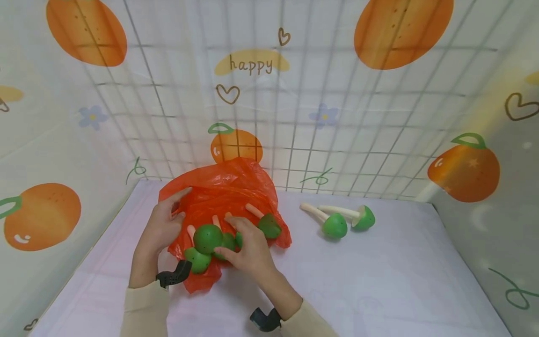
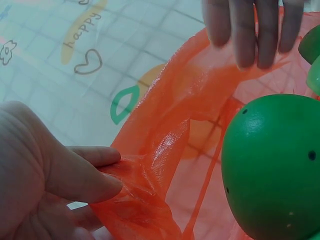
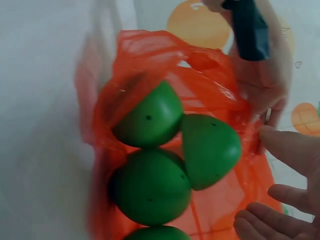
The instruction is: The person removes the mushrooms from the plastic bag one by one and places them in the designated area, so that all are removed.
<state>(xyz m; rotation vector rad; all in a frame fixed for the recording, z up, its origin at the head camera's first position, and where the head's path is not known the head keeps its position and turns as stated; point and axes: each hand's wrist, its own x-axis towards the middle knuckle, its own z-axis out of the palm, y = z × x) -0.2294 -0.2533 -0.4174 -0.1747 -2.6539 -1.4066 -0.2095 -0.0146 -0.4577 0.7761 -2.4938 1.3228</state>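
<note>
A white printed cloth point(image 1: 177, 28) hangs as the backdrop, its large cartoon oranges point(image 1: 464, 166) and the word "happy" point(image 1: 251, 64) crossed by grey grid lines. In front of it lies a pale tabletop point(image 1: 379, 285). On the tabletop's left half sits a translucent red plastic bag point(image 1: 229, 180), crumpled, its mouth spread toward the person. Two beige sleeves point(image 1: 145, 309) reach in from the near edge. The left hand point(image 1: 162, 224) is at the bag's left edge; the left wrist view shows its thumb and forefinger pinching a gathered fold of the film. The right hand point(image 1: 252, 248) is over the bag's mouth, thumb apart from the fingers, which are extended and hold nothing; whether they touch anything there cannot be told. Below and beside it, at least five green-capped toy mushrooms point(image 1: 208, 238) are bunched in the bag's mouth, caps toward the person, one partly covered by red film. Right of the bag, two loose mushrooms point(image 1: 335, 226) lie on the tabletop, caps just beside each other, stems pointing left. Each wrist wears a small black device point(image 1: 173, 275). Tiny dark dots speckle the caps.
</note>
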